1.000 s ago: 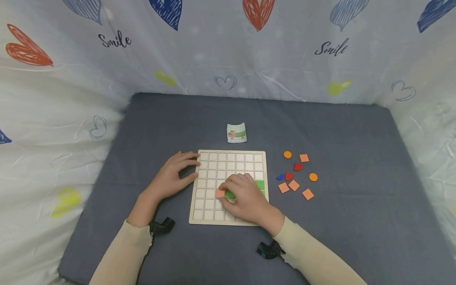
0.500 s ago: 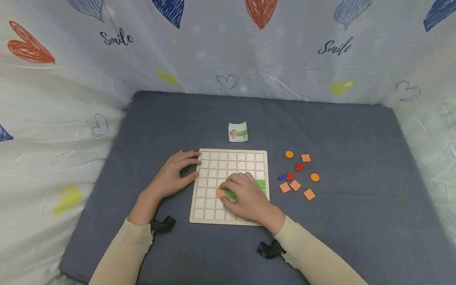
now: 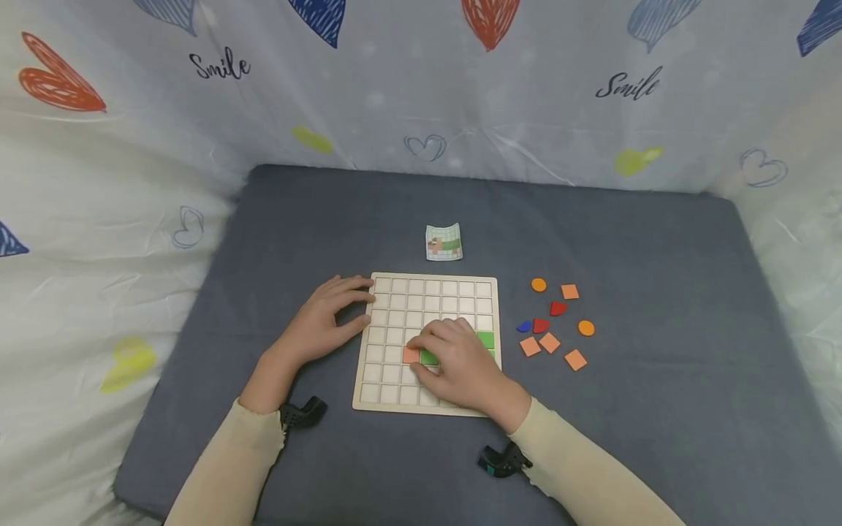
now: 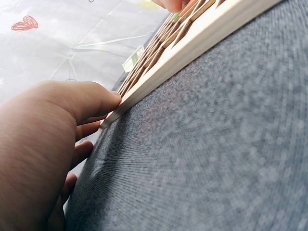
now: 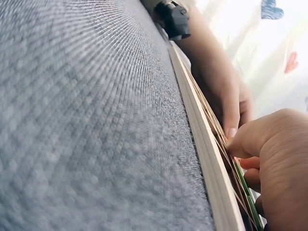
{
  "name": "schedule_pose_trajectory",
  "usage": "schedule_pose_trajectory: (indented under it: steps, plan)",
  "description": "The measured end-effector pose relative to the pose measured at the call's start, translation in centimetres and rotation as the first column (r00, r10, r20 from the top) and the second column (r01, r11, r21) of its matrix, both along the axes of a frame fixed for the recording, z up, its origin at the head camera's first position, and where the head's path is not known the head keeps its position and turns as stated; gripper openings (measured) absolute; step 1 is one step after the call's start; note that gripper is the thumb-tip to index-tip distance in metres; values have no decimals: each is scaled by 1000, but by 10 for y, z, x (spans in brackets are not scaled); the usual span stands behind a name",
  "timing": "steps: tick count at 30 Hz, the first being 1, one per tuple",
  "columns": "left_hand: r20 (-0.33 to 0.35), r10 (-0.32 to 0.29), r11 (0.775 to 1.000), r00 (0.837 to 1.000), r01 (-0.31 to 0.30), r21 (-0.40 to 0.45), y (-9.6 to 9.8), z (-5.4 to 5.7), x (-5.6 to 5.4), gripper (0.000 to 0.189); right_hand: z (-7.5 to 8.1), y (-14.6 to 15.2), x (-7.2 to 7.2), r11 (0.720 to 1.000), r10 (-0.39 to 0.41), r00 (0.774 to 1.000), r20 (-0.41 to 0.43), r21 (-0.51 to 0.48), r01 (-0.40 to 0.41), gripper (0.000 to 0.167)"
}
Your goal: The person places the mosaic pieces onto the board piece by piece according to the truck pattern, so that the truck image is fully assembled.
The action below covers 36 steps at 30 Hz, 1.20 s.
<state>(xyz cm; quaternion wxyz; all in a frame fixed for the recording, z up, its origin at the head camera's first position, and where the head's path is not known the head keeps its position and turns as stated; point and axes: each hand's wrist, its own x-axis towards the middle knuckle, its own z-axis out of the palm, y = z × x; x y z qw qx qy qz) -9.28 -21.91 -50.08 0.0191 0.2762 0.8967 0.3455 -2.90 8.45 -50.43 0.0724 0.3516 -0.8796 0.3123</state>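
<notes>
A square wooden grid board (image 3: 429, 297) lies on the grey cloth. My left hand (image 3: 324, 318) rests at its left edge, thumb and fingertips touching the frame; in the left wrist view the thumb (image 4: 98, 102) lies against the rim. My right hand (image 3: 460, 365) is over the board's lower middle, its thumb and index finger pinching an orange square tile (image 3: 411, 355) at a grid cell. Just right of it, a green tile (image 3: 429, 358) shows under the hand. Another green tile (image 3: 485, 340) sits near the right edge. The hand hides several cells.
Right of the board lie loose pieces: orange squares (image 3: 550, 342), orange discs (image 3: 539, 285), red pieces (image 3: 558, 309) and a blue piece (image 3: 524, 326). A small picture card (image 3: 444, 242) lies behind the board. A patterned curtain (image 3: 381, 95) hangs around the table.
The head view has shifted slightly, moving the scene a little right. Both hands and the orange tile keep the same places on the board.
</notes>
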Motion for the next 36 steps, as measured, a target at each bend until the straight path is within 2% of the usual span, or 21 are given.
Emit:
schedule_pose_trajectory:
  steps: [10,20,29,36]
  plan:
    - [5,0,1000,1000,0,3,2,1,1,38,-2,2,1,999,6,1000,-8,-31,-6,14]
    - [-10,-4,1000,1000,4,0,1,0,-1,38,3,9,5,988,-27,996,-91,-154,13,8]
    - [-15,-4,1000,1000,4,-3,1,2,-4,37,5,21,5,997,-39,989,-140,-78,28,15]
    - [0,-6,1000,1000,6,-4,0,-1,-2,38,5,45,9,990,-129,985,-111,-77,121,22]
